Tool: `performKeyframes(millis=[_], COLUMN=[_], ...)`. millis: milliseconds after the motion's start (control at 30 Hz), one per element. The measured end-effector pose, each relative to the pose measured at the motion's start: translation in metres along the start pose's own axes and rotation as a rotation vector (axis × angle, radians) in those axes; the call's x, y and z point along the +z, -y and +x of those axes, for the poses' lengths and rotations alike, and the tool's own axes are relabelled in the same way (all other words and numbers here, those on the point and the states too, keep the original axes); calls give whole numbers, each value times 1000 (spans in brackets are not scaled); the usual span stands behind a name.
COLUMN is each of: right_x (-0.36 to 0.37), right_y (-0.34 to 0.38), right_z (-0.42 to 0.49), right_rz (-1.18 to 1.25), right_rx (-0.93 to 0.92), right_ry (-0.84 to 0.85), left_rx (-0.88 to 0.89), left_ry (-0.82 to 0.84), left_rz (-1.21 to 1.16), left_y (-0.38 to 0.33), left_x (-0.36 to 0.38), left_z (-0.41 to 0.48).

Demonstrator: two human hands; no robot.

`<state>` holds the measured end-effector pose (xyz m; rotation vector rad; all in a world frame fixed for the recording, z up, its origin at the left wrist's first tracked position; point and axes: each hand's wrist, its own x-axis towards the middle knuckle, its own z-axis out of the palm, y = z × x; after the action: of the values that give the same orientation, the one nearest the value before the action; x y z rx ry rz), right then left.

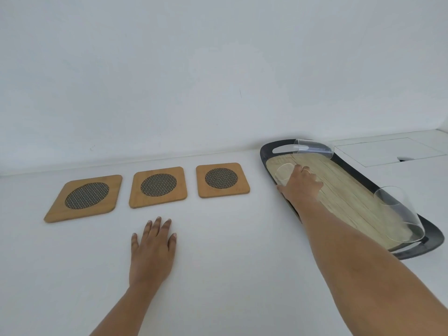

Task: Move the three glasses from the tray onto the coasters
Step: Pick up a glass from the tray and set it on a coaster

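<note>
A dark oval tray (pixel 349 163) with a pale wood-grain floor lies at the right of the white table. Three clear glasses stand on it: a far glass (pixel 314 149), a middle glass (pixel 284 174) and a near glass (pixel 400 212). My right hand (pixel 303 184) is wrapped around the middle glass, which still rests on the tray. Three bamboo coasters with round mesh centres lie in a row to the left: the left coaster (pixel 84 197), the centre coaster (pixel 158 186) and the right coaster (pixel 222 179). None bears a glass. My left hand (pixel 153 248) lies flat on the table, fingers spread.
A white wall rises just behind the coasters and tray. A rectangular hatch (pixel 388 151) with a small dark notch is set in the table surface behind the tray at the far right.
</note>
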<state>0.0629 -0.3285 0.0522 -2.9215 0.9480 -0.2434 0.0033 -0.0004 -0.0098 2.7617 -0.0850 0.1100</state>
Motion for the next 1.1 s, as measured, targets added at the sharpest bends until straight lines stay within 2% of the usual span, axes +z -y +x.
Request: performKeyframes(millis=[367,667,967,1100], right_x=[-11,-24,-46,-51], right_y=[1,7,52,70], right_z=[3,-16,-54,-67], right_rz=[84,143,121,200], right_rx=[90,24,-204,-310], right_ry=[83,-73,-232,-233], left_rx=[-3,-1,-3,2], left_ry=[-9,-27,-12,-10], left_rz=[0,-13,-23,-8], left_y=[0,0,-2,-2], left_x=[0,1,-5,-6], left_z=[0,-2,-7,-9])
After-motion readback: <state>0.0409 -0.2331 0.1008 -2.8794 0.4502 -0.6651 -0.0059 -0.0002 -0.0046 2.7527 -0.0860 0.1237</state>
